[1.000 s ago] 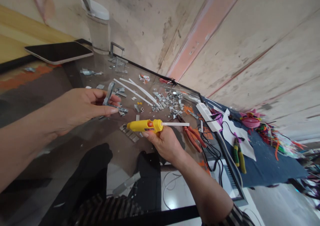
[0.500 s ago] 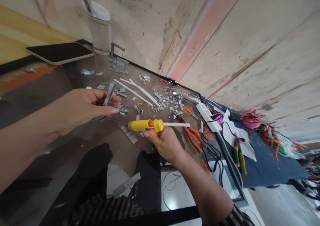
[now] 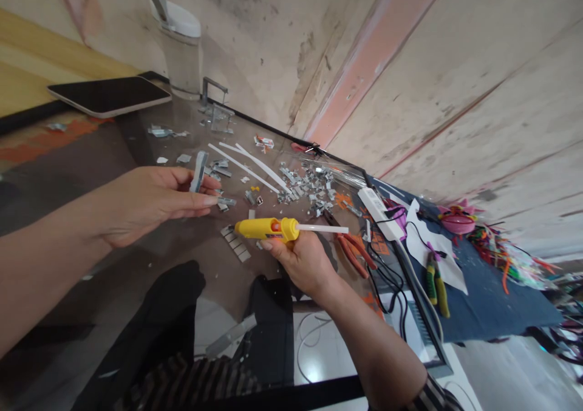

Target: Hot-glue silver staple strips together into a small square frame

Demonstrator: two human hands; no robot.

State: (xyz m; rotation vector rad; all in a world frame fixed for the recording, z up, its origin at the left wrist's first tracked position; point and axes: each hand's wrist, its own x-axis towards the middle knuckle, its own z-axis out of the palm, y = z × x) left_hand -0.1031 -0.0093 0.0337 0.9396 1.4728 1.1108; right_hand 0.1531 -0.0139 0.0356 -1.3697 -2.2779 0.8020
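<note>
Between its thumb and fingers, my left hand (image 3: 182,195) pinches a small grey angular piece (image 3: 198,171), one arm of which stands upright. My right hand (image 3: 303,259) is wrapped round a yellow glue gun (image 3: 266,229), its nozzle pointing left and a white glue stick (image 3: 321,228) sticking out of its back. Just under the nozzle, a short row of pale flat pieces (image 3: 236,244) lies on the dark glossy table (image 3: 182,247). Behind both hands are thin white strips (image 3: 255,165) and a scatter of small grey pieces (image 3: 307,183).
Red-handled pliers (image 3: 353,253) lie right of the glue gun, near a white power strip (image 3: 381,213) and black cables. At the back left are a tablet (image 3: 109,95) and a clear cup (image 3: 183,59). Green-handled pliers (image 3: 436,286) rest on blue cloth (image 3: 483,302).
My left hand has turned slightly, so the grey piece in it is angled differently. The glue gun has shifted very slightly to the right.
</note>
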